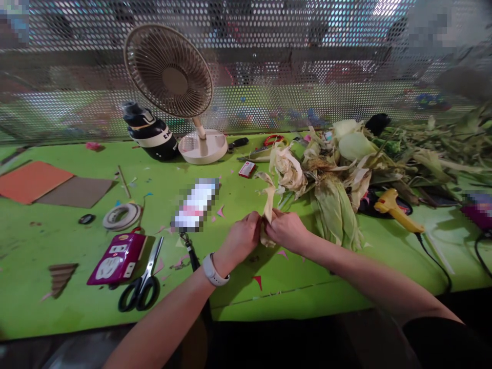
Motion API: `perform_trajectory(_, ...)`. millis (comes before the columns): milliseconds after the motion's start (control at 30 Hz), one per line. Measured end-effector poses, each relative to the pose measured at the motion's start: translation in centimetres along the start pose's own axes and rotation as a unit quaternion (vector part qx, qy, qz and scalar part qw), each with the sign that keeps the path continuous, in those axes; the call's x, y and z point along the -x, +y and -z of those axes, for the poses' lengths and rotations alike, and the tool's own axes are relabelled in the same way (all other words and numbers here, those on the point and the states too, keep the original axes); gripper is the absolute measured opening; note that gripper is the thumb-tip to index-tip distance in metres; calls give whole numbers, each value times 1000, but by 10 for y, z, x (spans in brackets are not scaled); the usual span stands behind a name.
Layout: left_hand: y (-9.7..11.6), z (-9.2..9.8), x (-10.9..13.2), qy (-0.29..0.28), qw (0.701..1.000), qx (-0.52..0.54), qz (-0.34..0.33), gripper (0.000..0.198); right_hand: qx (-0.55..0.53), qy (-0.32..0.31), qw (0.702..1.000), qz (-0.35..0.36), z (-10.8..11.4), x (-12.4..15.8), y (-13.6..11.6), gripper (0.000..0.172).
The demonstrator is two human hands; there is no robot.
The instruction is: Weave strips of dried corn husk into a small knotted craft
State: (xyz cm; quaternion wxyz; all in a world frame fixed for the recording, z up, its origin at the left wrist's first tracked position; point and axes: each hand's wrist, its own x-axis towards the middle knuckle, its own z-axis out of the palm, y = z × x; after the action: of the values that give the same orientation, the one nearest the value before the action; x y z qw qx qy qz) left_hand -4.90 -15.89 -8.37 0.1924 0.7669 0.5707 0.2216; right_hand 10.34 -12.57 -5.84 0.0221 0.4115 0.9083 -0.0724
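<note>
A: Here we are, just below the middle of the frame, and it's the left hand (pixel 243 238) and the right hand (pixel 287 230) close together, both clenched on a dry husk strip (pixel 269 197)!

B: Lovely view of that strip: its pale upper end stands up between the knuckles, a shorter piece hanging below. Exactly how the fingertips pinch it, I can't quite tell; the knuckles hide them.

A: Just above and to the right, there's a crumpled husk bundle (pixel 289 171), and it sits against the big green husk heap (pixel 333 207) filling the right of the frame.

B: And left of centre, a phone (pixel 197 205) lies near the left wrist, which wears a pale watch (pixel 213 270)!

A: Lower left, black-handled scissors (pixel 143 289) lie beside a purple pouch (pixel 116 260).

B: Upper left, a fan (pixel 176 81) leans over a dark bottle (pixel 154 137); far right, a yellow glue gun (pixel 397 209) rests on the green table (pixel 238 307).
</note>
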Motion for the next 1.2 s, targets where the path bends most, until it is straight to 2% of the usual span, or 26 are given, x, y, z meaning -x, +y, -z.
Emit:
perform_trajectory(133,3,-5,-1,-24,999,-19,27,12,-16,-9,999,-30,-9,-2,-4,25)
perform_trajectory(233,5,-6,-2,-12,999,2,31,11,-63,7,997,-51,-12,-5,-3,23)
perform_trajectory(367,3,4,-5,22,994,86,64,12,-115,29,992,-49,-11,-10,6,25)
perform_trajectory(467,0,13,-7,17,983,167,67,16,-201,61,977,-38,-9,-11,13,24)
perform_trajectory(567,-2,14,-6,7,980,191,52,24,-284,89,954,-39,-10,-10,15,21)
perform_trajectory(733,-2,6,-5,46,994,87,41,29,-394,71,915,-58,-10,-8,11,32)
perform_trajectory(833,-1,6,-3,61,997,6,56,31,-400,87,910,-70,-10,-8,9,29)
perform_trajectory(933,0,11,-3,74,994,-18,73,27,-403,118,905,-69,-9,-7,9,23)
perform_trajectory(1000,0,14,-3,90,993,17,77,24,-422,137,895,-49,-8,-7,11,21)
perform_trajectory(1100,-2,16,-5,114,977,167,66,25,-458,139,877,-38,-8,-7,16,20)
perform_trajectory(1200,-4,15,-8,155,921,349,78,21,-476,143,867,-38,-9,-8,21,11)
